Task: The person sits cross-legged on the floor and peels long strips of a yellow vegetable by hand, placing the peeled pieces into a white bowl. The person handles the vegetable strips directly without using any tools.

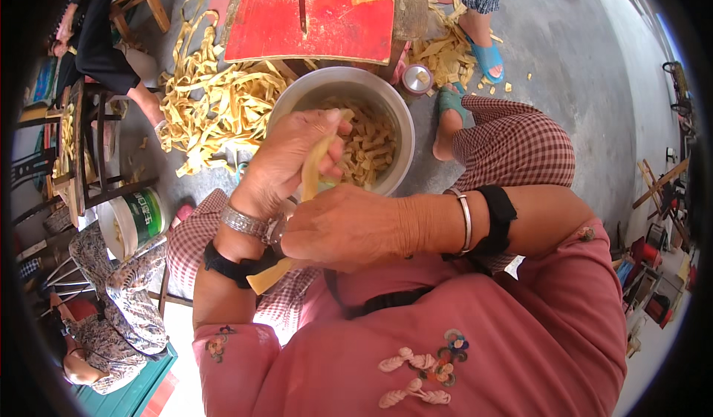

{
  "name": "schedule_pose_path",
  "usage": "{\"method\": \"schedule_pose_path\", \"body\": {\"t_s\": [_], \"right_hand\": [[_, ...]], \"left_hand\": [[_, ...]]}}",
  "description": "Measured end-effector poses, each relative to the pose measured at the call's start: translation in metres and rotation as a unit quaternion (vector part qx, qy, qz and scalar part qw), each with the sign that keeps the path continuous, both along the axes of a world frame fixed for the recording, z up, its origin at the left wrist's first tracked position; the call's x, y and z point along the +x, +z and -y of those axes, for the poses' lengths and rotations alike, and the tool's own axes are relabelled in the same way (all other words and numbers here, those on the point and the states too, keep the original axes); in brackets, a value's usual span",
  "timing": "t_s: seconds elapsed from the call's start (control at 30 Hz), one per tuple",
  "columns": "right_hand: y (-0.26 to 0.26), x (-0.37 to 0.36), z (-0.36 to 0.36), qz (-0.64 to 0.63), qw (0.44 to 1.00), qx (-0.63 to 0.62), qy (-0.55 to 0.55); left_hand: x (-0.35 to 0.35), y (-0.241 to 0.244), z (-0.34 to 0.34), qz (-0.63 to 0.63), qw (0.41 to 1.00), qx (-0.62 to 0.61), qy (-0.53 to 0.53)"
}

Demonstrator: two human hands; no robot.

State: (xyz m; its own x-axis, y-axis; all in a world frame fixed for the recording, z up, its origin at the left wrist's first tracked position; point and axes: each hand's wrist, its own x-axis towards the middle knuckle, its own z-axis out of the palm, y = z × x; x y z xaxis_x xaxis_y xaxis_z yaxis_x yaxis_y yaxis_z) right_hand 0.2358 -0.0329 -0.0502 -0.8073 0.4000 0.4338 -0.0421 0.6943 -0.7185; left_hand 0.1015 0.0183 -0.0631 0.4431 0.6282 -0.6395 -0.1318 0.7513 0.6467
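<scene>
My left hand (pixel 298 152), with a metal watch on its wrist, pinches one end of a flat yellow strip (pixel 313 166). The material of the strip is hard to settle. Lower down and nearer my body, my right hand (pixel 345 227) is closed around the same strip, and its tail hangs out below the fist. Both hands are over the near rim of a large metal pot (pixel 408 149). Short cut pieces of yellow strip (pixel 370 144) lie inside it. My right fingers are hidden from above.
Beyond the pot stands a red-topped bench (pixel 334 32) with an upright blade-like metal piece. Long yellow strips (pixel 223 110) heap on the floor at left, shorter pieces (pixel 445 55) at right. A can (pixel 416 79) stands beside the pot. Other people sit nearby; a white bucket (pixel 131 222) is left.
</scene>
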Motion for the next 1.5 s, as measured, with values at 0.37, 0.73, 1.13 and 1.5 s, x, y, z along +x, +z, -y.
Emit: {"method": "schedule_pose_path", "body": {"t_s": [0.37,0.73,1.13,1.5], "right_hand": [[-0.011,0.017,-0.059,-0.09,0.924,-0.18,-0.325],[-0.011,0.014,-0.078,-0.061,0.94,-0.244,-0.23],[0.001,0.019,-0.065,-0.131,0.961,-0.131,-0.204],[0.012,0.027,-0.073,-0.154,0.961,-0.159,-0.168]], "left_hand": [[-0.012,0.015,0.006,-0.168,0.955,0.23,-0.084],[-0.006,0.049,0.008,-0.456,0.543,0.704,-0.044],[-0.016,0.041,0.012,-0.039,0.918,0.367,0.145],[-0.016,0.057,0.015,-0.013,0.917,0.384,0.109]]}}
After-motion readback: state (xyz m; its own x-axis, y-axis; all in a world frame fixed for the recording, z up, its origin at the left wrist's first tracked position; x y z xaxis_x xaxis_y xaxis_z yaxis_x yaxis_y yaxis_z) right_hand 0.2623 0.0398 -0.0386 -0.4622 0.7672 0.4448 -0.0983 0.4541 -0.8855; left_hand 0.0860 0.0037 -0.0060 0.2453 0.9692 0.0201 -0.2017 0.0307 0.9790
